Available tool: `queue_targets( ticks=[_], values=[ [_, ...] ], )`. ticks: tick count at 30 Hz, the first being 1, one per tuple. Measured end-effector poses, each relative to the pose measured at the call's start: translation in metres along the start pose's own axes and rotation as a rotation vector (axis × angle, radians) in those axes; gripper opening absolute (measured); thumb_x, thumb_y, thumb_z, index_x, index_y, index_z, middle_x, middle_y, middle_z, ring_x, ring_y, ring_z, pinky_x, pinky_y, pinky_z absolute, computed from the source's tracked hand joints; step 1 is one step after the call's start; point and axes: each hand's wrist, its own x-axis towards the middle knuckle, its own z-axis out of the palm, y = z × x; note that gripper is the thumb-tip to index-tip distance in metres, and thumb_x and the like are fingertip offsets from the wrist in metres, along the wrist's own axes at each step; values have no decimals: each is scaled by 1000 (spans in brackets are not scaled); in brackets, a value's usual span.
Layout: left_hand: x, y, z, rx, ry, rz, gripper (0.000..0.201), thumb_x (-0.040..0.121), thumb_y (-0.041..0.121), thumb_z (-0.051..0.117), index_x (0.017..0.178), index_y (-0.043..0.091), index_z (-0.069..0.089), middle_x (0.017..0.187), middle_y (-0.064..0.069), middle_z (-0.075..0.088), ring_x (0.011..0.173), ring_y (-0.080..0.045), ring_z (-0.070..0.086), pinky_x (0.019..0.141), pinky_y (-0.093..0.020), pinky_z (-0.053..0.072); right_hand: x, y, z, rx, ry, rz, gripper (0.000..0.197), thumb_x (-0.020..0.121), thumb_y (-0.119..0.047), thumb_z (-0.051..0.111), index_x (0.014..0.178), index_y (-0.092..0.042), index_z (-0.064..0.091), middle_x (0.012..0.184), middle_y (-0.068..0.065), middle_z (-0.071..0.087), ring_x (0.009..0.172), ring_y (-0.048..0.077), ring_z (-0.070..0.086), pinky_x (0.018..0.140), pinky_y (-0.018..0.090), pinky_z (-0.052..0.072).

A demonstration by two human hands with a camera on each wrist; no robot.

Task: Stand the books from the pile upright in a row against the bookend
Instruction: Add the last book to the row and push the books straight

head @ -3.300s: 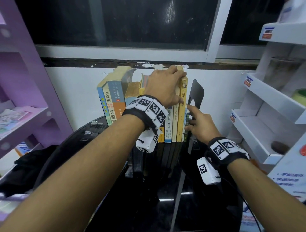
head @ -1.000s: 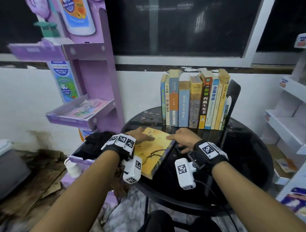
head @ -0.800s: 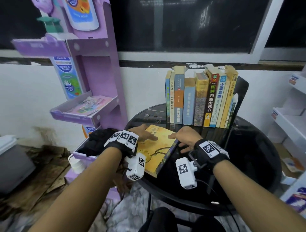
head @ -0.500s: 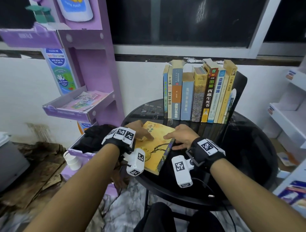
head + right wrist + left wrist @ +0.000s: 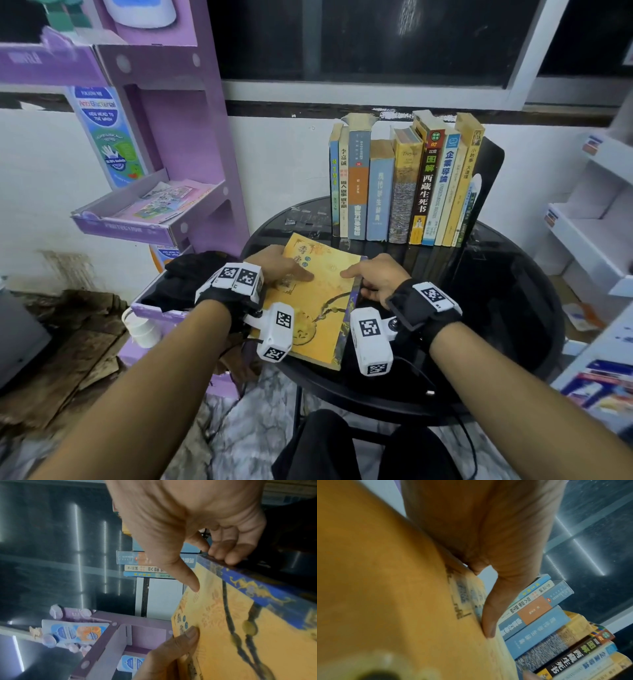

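A yellow book [image 5: 320,305] with a blue spine lies flat at the front left of the round black table [image 5: 507,308]. My left hand [image 5: 291,270] grips its left edge, thumb [image 5: 488,623] pressed on the cover [image 5: 385,588]. My right hand [image 5: 359,282] holds the spine side, thumb [image 5: 188,580] on the cover [image 5: 240,635] and fingers [image 5: 229,550] curled over the blue spine. At the back, several books stand upright in a row [image 5: 404,185] and lean against a black bookend [image 5: 491,171] on their right.
A purple cardboard display stand [image 5: 164,144] with a leaflet tray stands close on the left. White shelves [image 5: 596,226] sit at the right. A black bag [image 5: 185,284] lies beside the table's left edge. The wall and dark window are right behind the row.
Both hands left the upright row and came down onto the yellow book. Over the last second they stay on it, with the right hand's fingers closing over the spine.
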Motion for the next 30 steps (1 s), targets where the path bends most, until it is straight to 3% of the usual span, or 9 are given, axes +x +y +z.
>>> queue_targets(
  ticks=[3,5,7,10,13,16,21,25,30],
  values=[
    [-1,5,4,-117,15,66,37,77,15,80,106,16,57,102,-5,71,86,-23,69,76,-36,56,4,2,-6,116,16,-17,23,79,2,72,88,-9,54,93,16,56,76,23,53,61,33,46],
    [-1,10,6,-189,30,113,43,79,15,77,115,14,54,101,-5,71,85,-23,71,75,-38,58,5,0,-8,193,24,-61,32,79,7,69,77,-14,45,114,30,59,101,30,59,84,48,54],
    [-2,16,8,-257,40,158,39,83,16,73,117,15,54,99,-4,73,84,-22,72,76,-38,58,3,-7,-10,266,8,-98,41,79,12,65,78,-20,40,134,35,45,119,35,52,96,65,40],
    [-5,23,11,-355,96,232,32,87,18,69,115,18,53,98,-4,73,81,-20,72,70,-34,58,-9,-20,-18,345,-13,-139,29,86,14,58,102,-7,46,125,26,57,111,39,60,91,61,48],
    [-7,30,13,-433,149,309,35,86,18,70,117,20,53,107,-3,71,90,-23,71,82,-43,57,-15,-31,-28,339,-2,-209,49,88,9,60,127,-11,40,124,16,57,104,33,63,86,60,52],
    [-9,40,12,-490,197,378,26,87,15,68,106,23,53,105,-3,71,85,-19,71,74,-36,58,-29,-44,-36,315,16,-313,45,88,6,62,115,-21,39,126,14,54,104,32,63,85,59,53],
    [-13,67,2,-528,262,490,31,88,13,68,113,17,51,105,0,69,88,-17,70,71,-34,57,-48,-62,-48,264,102,-583,44,85,4,66,94,-31,40,117,10,56,100,31,65,73,55,58],
    [-14,85,-1,-573,285,581,27,87,8,68,105,19,51,100,4,68,87,-13,69,69,-28,57,-59,-65,-57,193,179,-752,47,85,0,68,91,-38,40,107,3,57,97,26,65,70,53,59],
    [-10,91,11,-636,239,593,36,87,1,65,117,13,48,106,-1,67,92,-17,68,73,-33,58,-69,-56,-69,-10,267,-860,46,84,-7,71,101,-36,39,98,2,63,88,21,67,67,52,57]
  ],
)
